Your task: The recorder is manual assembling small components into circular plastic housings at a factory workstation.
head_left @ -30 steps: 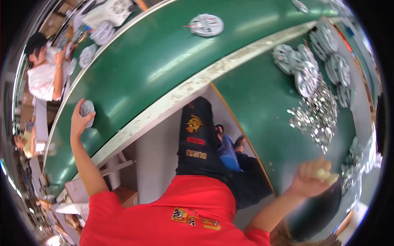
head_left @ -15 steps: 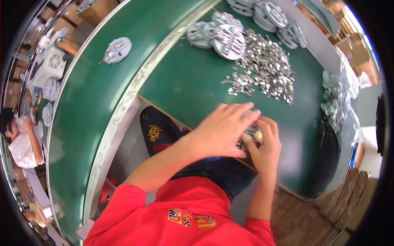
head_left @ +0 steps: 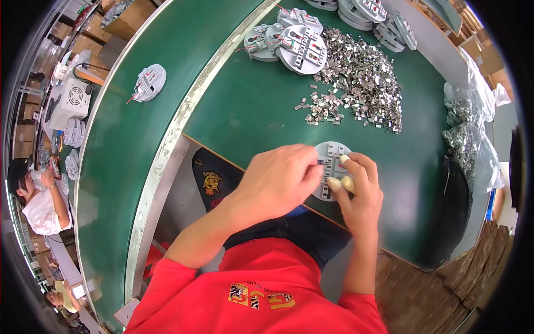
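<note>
A round light-grey plate (head_left: 334, 149) with rows of slots and small dark parts lies at the table's near edge, between my hands. My right hand (head_left: 362, 192) grips its right side, fingers bent over the face; pale yellow covers sit on several fingertips. At the plate's left rim, my left hand (head_left: 283, 175) is closed, thumb and forefinger pinched together. Whatever the pinch holds is too small or hidden to make out. Beyond the plate spreads a pile of small shiny metal clips (head_left: 367, 83), with a few looser ones on its near left.
Stacked grey round assemblies (head_left: 303, 50) with red wires stand behind the clips; more plates (head_left: 361, 14) are farther back. Another assembly (head_left: 150, 82) lies on the green conveyor (head_left: 119, 150) at left. Clear plastic bags of metal parts (head_left: 464, 133) lie right. Co-workers (head_left: 44, 200) sit far left.
My left hand has drawn back left and curled into a pinch, uncovering the plate. The plate now shows its face. My right forefinger has straightened. The assembly on the conveyor appears lower and farther left.
</note>
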Motion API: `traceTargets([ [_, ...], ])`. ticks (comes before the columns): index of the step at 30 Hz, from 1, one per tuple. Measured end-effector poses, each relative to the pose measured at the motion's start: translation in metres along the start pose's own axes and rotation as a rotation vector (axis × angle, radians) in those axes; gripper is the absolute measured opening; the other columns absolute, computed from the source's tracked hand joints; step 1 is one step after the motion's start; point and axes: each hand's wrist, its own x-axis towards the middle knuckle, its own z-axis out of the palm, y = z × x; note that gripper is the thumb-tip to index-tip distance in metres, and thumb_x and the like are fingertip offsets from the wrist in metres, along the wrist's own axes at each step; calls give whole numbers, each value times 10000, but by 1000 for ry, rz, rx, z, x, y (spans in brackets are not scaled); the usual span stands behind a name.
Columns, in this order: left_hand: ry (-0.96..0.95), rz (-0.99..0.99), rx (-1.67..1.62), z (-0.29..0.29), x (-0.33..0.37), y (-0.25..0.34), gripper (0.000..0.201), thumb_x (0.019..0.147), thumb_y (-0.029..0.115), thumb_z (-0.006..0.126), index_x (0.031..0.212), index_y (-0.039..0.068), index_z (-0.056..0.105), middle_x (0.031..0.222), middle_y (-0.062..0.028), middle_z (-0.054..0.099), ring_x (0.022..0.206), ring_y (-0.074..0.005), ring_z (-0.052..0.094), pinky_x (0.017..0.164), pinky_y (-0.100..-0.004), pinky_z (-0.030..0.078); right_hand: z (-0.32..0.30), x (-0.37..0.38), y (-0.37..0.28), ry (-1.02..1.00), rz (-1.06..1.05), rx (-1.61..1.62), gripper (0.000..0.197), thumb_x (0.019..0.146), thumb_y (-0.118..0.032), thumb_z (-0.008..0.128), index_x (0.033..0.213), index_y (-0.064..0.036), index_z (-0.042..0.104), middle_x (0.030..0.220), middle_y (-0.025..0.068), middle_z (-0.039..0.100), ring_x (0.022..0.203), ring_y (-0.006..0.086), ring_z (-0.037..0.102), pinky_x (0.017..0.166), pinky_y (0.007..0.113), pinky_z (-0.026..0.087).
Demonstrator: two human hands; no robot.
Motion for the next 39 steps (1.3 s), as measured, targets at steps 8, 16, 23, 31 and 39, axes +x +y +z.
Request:
traceTargets([
  [8,335,140,59,-15,68,-49,147,987,179,693,992,32,695,869,-78,642,750,-225,642,681,-350,507,2,1,-2,50,8,-28,399,815,-112,824,1177,-80,660,1259,85,657,824,280,714,672,380,571],
  [16,242,162,172,-29,68,-74,133,974,143,730,1022,28,682,877,-50,656,759,-165,647,685,-310,517,3,3,-5,66,-4,-21,366,805,-74,820,1139,-55,675,1233,93,675,833,267,716,675,373,576],
  [23,87,33,-943,-17,25,-39,142,1015,152,717,1037,22,666,970,-49,709,805,-102,648,699,-263,531,5,26,-24,297,-339,-49,317,778,-99,853,1069,-54,738,1072,94,712,746,235,703,596,338,563],
  [31,98,9,-1235,2,8,-18,130,1020,116,707,1063,-7,707,976,-58,724,831,-107,665,737,-255,554,5,45,-44,494,-605,-61,272,775,-225,832,966,-42,766,920,71,703,631,178,663,519,300,513],
  [39,110,-13,-1061,-4,1,-1,162,1042,104,672,1108,-29,737,1024,-50,715,887,-102,655,771,-242,548,2,45,-31,488,-685,-273,250,772,-206,793,960,-44,763,899,82,699,599,162,631,505,299,488],
])
